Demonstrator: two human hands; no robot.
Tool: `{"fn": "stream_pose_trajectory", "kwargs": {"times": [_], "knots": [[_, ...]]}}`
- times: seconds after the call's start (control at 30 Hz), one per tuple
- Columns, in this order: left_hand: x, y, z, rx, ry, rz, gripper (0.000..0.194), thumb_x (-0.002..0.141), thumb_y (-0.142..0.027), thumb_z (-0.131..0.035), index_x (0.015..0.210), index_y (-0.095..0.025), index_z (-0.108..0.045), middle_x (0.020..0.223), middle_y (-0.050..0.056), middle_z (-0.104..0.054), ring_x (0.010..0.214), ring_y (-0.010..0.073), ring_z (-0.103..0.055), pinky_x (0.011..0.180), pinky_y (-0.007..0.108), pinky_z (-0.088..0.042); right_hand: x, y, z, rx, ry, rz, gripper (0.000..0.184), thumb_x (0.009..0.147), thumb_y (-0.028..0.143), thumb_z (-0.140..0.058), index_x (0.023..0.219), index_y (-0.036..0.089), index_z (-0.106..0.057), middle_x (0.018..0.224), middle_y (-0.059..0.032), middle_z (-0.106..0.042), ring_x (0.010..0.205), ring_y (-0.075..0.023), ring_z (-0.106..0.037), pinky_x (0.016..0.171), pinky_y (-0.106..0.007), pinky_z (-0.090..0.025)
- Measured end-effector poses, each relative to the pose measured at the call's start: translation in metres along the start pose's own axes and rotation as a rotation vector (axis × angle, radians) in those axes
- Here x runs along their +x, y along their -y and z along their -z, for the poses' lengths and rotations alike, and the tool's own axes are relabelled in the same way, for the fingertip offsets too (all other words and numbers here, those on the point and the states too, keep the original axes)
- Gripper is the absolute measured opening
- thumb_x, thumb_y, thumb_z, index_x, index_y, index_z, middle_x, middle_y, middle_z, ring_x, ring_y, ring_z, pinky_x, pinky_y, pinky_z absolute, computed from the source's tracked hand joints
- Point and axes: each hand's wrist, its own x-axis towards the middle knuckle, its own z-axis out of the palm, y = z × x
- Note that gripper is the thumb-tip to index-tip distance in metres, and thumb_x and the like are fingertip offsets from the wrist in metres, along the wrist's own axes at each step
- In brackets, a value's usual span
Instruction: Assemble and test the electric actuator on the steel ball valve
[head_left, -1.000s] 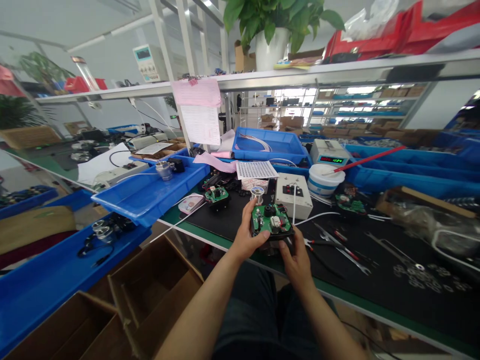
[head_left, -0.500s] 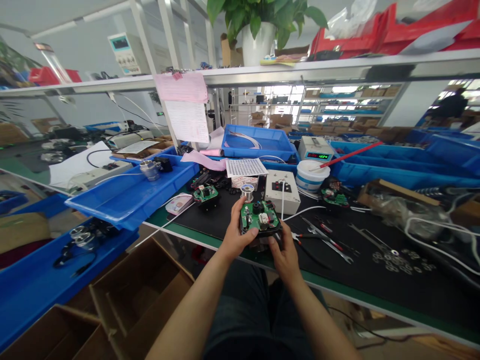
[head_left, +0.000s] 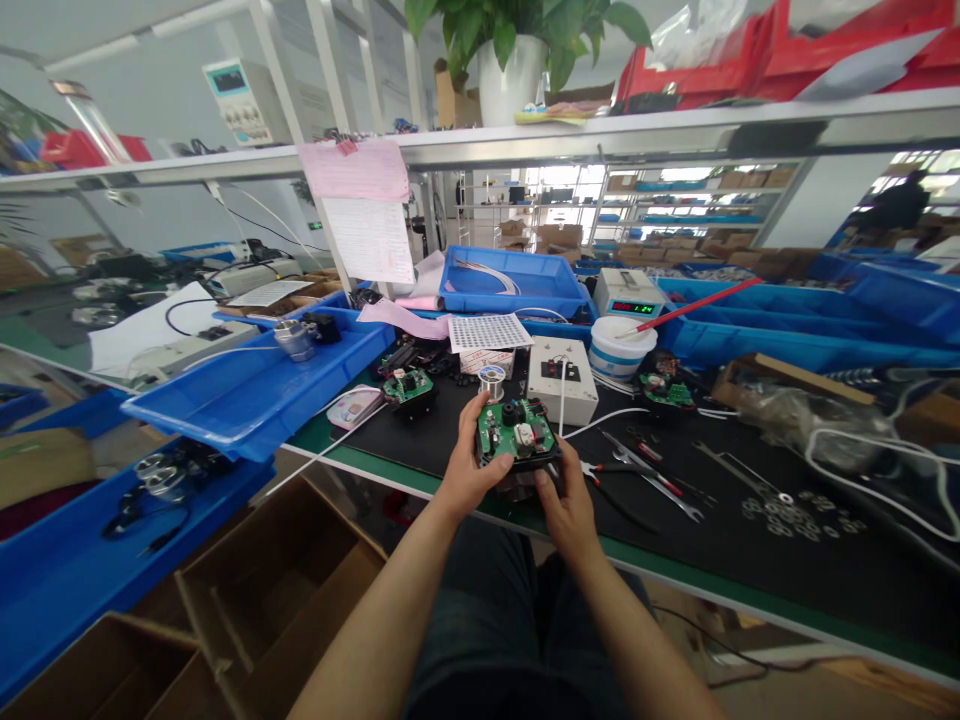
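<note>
Between both hands, just over the near edge of the bench, is a green circuit board seated in a dark housing. My left hand is closed on its left side, the thumb lying over the front edge. At the lower right, my right hand grips the same unit, with its thumb against the front of the housing. The underside is hidden. Behind the board stands a solder spool. A white box with terminals is a little farther back, and pliers lie right of my right hand.
Two similar boards lie on the black mat, one left and one right. Wrenches and several metal rings are at right. A white tub, a power supply and blue trays surround the work area.
The view has shifted slightly. Both hands keep the same hold on the circuit board unit. The green digits on the power supply's display read differently.
</note>
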Motion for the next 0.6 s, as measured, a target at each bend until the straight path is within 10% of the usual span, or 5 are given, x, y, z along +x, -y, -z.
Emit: {"fn": "stream_pose_trajectory", "kwargs": {"times": [0.6], "knots": [[0.0006,-0.0006,-0.0020,-0.019,-0.008,0.026,0.085,0.072,-0.058,-0.069,0.141,-0.022,-0.034,0.144,0.014,-0.033,0.136,0.0366,-0.032,0.115,0.051,-0.023,-0.0001,0.0012,-0.0010,0.050,-0.001,-0.013,0.042,0.101,0.038,-0.046,0.138,0.024,-0.038,0.134,-0.0107,-0.044,0.123,-0.0267,-0.044,0.104,-0.045,-0.039]]}}
